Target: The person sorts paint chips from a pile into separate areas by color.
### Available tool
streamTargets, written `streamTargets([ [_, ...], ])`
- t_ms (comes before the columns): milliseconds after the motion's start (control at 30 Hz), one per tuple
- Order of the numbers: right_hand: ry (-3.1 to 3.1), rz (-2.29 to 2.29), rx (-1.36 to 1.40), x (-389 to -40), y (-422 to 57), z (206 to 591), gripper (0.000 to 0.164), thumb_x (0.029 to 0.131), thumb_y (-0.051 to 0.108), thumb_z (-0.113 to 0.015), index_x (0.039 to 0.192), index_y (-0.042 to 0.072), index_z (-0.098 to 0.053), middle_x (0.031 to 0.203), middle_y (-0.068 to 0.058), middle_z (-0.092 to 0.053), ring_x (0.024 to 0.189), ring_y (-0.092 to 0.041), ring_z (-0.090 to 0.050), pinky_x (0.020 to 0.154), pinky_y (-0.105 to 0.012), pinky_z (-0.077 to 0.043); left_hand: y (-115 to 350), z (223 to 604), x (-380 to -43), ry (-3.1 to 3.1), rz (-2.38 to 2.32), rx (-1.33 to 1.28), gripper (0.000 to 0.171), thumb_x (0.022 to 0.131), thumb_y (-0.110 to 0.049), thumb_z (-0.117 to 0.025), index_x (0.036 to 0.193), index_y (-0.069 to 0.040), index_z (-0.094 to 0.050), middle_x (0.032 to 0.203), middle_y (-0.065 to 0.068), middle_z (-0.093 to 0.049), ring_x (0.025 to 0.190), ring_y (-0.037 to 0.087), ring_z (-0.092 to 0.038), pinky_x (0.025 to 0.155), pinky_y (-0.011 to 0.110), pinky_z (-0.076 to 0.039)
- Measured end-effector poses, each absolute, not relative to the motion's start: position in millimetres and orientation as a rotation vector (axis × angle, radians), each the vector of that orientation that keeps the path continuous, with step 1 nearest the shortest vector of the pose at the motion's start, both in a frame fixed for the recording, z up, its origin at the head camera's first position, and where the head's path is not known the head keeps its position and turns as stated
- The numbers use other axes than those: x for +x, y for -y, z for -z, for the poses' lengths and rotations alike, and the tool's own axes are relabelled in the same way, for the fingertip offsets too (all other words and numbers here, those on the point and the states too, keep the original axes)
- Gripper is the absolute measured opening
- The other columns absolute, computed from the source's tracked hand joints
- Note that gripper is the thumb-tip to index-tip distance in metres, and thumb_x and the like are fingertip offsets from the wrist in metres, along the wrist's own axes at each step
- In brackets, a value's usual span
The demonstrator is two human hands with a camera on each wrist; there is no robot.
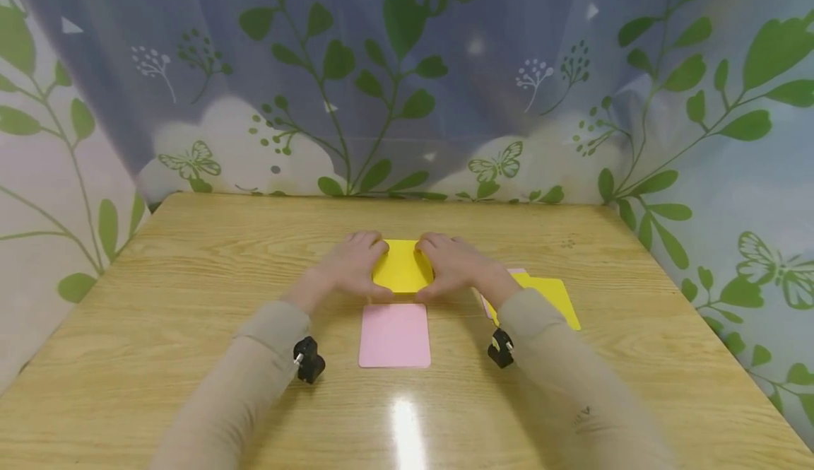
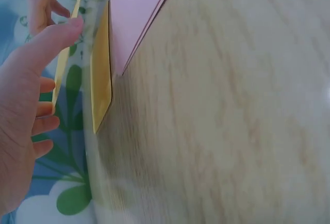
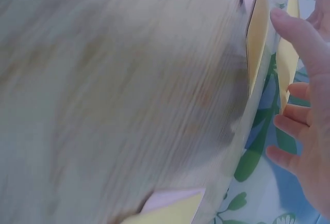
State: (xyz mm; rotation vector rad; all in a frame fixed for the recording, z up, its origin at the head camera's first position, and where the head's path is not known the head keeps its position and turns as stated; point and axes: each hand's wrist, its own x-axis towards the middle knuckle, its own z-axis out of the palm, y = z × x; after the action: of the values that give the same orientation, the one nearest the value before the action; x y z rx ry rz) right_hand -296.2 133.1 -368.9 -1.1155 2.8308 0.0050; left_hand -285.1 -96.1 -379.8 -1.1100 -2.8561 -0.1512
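A square yellow card (image 1: 402,265) is raised off the wooden table at the middle, gripped by its left and right edges. My left hand (image 1: 352,263) pinches one side with the thumb nearest me and the fingers beyond. On the opposite side, my right hand (image 1: 453,265) has the same hold. Both wrist views show this card (image 2: 63,66) above the tabletop, with a gap under it. Beneath lies another yellow piece (image 2: 101,74), mostly covered in the head view. Nearer to me is a flat pink square (image 1: 394,336).
Right of centre, yellow cards (image 1: 555,299) overlap pink ones (image 1: 517,271), partly behind my right forearm. The wooden table (image 1: 210,258) reaches back to a leaf-patterned curtain (image 1: 394,102). Each wrist carries a small black mount (image 1: 309,360).
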Motion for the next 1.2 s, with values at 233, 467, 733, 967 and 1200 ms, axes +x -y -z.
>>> streamTargets([
  [233,-2.816,-0.061,-1.037,-302,-120,372,0.088,0.073,0.061,-0.063,0.134,0.002,-0.038,0.141,-0.017,-0.035,0.130,-0.031,-0.031,0.102,-0.050,-0.028,100,381,-292,2.939,0.139,-1.069,0.082,0.073,-0.057,-0.066,0.128,0.000,-0.046,0.129,0.018,-0.043,0.120,0.034,-0.038,0.102,0.045,-0.030],
  [467,-2.775,-0.077,-0.990,-307,-115,381,0.086,0.075,0.060,-0.063,0.135,0.003,-0.037,0.142,-0.015,-0.033,0.130,-0.030,-0.032,0.102,-0.051,-0.029,101,383,-293,3.022,0.158,-1.045,0.080,0.073,-0.053,-0.066,0.131,-0.001,-0.045,0.130,0.018,-0.042,0.120,0.034,-0.038,0.102,0.048,-0.030],
  [733,-2.756,-0.085,-0.981,-308,-112,381,0.084,0.076,0.057,-0.064,0.135,0.004,-0.038,0.141,-0.015,-0.034,0.130,-0.031,-0.032,0.100,-0.053,-0.030,101,386,-293,3.075,0.126,-1.045,0.080,0.075,-0.054,-0.064,0.133,-0.003,-0.042,0.131,0.017,-0.043,0.121,0.032,-0.039,0.102,0.046,-0.031],
  [967,-2.722,-0.046,-0.979,-308,-112,383,0.084,0.077,0.057,-0.063,0.136,0.004,-0.037,0.141,-0.015,-0.034,0.130,-0.030,-0.032,0.101,-0.052,-0.031,101,389,-294,3.109,0.150,-1.047,0.082,0.075,-0.054,-0.064,0.137,-0.005,-0.039,0.130,0.015,-0.044,0.119,0.031,-0.040,0.100,0.044,-0.033],
  [1200,-2.711,-0.045,-0.969,-309,-108,382,0.080,0.079,0.054,-0.062,0.137,0.005,-0.037,0.142,-0.014,-0.034,0.131,-0.030,-0.030,0.102,-0.049,-0.030,102,388,-295,3.128,0.181,-1.040,0.084,0.076,-0.053,-0.065,0.140,-0.007,-0.036,0.134,0.016,-0.042,0.123,0.032,-0.037,0.102,0.047,-0.031],
])
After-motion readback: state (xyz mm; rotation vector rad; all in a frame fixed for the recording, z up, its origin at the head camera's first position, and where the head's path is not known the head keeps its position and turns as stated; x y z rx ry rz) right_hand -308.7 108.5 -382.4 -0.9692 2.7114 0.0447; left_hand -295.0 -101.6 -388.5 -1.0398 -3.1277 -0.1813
